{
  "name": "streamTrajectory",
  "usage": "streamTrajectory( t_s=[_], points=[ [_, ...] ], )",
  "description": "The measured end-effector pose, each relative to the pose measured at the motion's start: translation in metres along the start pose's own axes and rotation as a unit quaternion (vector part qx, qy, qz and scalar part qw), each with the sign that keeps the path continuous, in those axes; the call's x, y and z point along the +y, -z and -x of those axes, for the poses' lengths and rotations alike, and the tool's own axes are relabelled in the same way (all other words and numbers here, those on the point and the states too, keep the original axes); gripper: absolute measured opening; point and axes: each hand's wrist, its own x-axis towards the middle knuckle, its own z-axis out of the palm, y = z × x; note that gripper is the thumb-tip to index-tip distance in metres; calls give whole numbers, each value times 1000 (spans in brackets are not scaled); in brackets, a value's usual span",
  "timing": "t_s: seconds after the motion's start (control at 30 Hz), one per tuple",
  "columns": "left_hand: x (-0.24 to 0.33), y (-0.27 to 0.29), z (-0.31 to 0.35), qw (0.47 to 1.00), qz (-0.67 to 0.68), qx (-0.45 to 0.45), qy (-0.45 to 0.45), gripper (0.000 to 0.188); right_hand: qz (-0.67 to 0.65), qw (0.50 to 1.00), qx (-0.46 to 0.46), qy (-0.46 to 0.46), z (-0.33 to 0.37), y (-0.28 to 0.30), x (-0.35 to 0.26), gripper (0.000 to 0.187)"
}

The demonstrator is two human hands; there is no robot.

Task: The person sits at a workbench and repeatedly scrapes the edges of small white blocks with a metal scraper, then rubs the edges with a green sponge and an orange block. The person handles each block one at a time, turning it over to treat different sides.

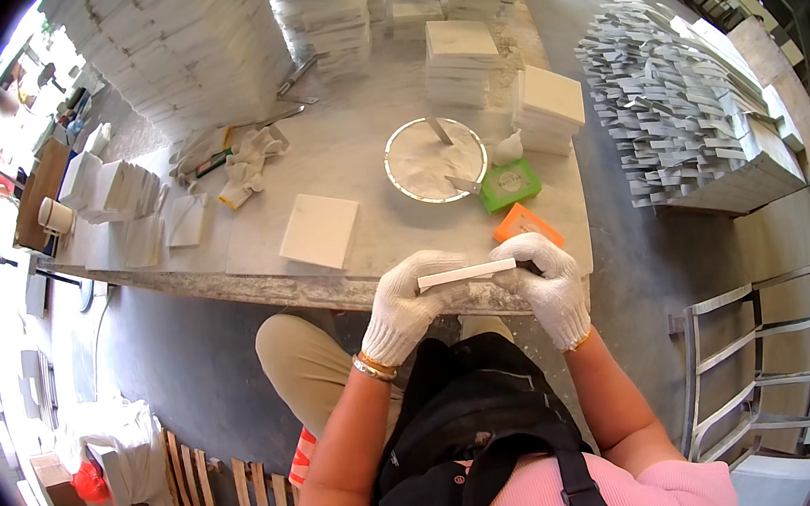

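A white stone tile (467,273), seen edge-on, is held between my two hands over the table's front edge. My left hand (405,298), in a white knit glove, grips its left end. My right hand (546,282), gloved the same way, closes on the right end; something dark shows beside its thumb, too small to make out. Beyond my hands lie an orange block (527,226) and a green block (509,185). Behind them stands a round bowl (397,186) of white powder with two flat blades in it. Another white tile (321,231) lies flat left of the bowl.
Tall stacks of tiles (173,55) fill the table's back left, with smaller stacks (457,52) at the back right. Spare gloves (250,166) and tools lie on the left. A pallet of stone strips (668,103) and a metal rack (757,363) stand to the right.
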Motion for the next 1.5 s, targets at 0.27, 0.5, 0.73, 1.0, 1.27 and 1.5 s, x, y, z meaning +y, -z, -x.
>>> streamTrajectory(
  t_s=[0.27, 0.5, 0.73, 1.0, 1.27, 1.5],
  points=[
    [-13, 27, -39, 997, -71, -33, -1, 30, -6, 998, 16, -60, -14, -11, 16, 19],
    [-14, 37, -46, 995, 17, -31, 92, 33, 56, 995, -51, -58, -33, 22, 7, 23],
    [-24, 43, -48, 996, 27, -39, 77, 36, 252, 966, -46, -19, -97, 14, -35, 31],
    [-39, 35, -47, 999, 24, -17, 46, 31, 523, 835, -173, 8, -145, -14, 4, 29],
    [-53, 40, -45, 997, 51, -28, 58, 34, 238, 961, -141, -15, -110, 40, -34, 28],
    [-42, 36, -48, 997, 64, -24, 47, 31, 73, 954, -290, -36, -102, 20, -22, 24]
  ],
)
